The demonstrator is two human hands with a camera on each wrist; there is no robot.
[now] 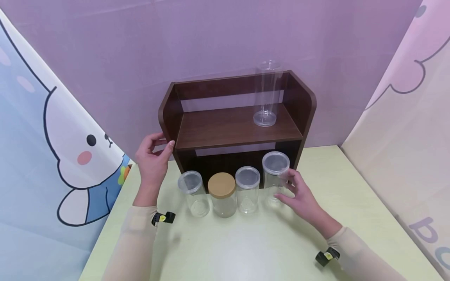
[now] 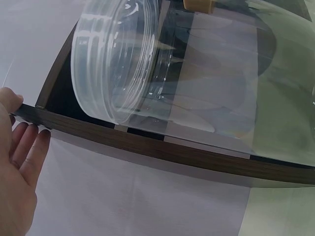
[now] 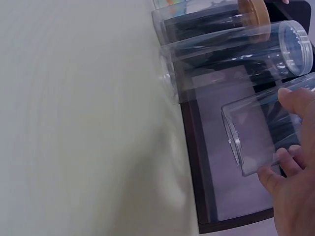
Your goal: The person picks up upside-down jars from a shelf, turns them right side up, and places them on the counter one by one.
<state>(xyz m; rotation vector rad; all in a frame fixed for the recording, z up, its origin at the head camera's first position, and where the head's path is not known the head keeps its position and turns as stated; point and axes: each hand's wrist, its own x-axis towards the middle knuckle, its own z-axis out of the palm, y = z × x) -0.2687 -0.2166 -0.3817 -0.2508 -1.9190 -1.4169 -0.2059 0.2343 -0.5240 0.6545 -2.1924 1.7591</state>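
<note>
My left hand (image 1: 154, 162) holds the left side panel of a dark brown two-tier wooden shelf (image 1: 239, 125), with the thumb at its front edge and the other fingers on its outer face. My right hand (image 1: 299, 195) grips a clear lidded jar (image 1: 275, 175) from its right side, in front of the shelf's right end. In the right wrist view, the thumb and fingers wrap around this jar (image 3: 251, 132). To its left stand a clear-lidded jar (image 1: 247, 191), a jar with a tan lid (image 1: 222, 195) and another clear-lidded jar (image 1: 195, 193).
A tall clear cylinder (image 1: 266, 93) stands on the right part of the shelf's upper board. The pale green table (image 1: 218, 249) carries the shelf and jars. Behind hangs a purple cloth (image 1: 211, 39); printed cloths flank the table, one with a cartoon animal (image 1: 81, 156).
</note>
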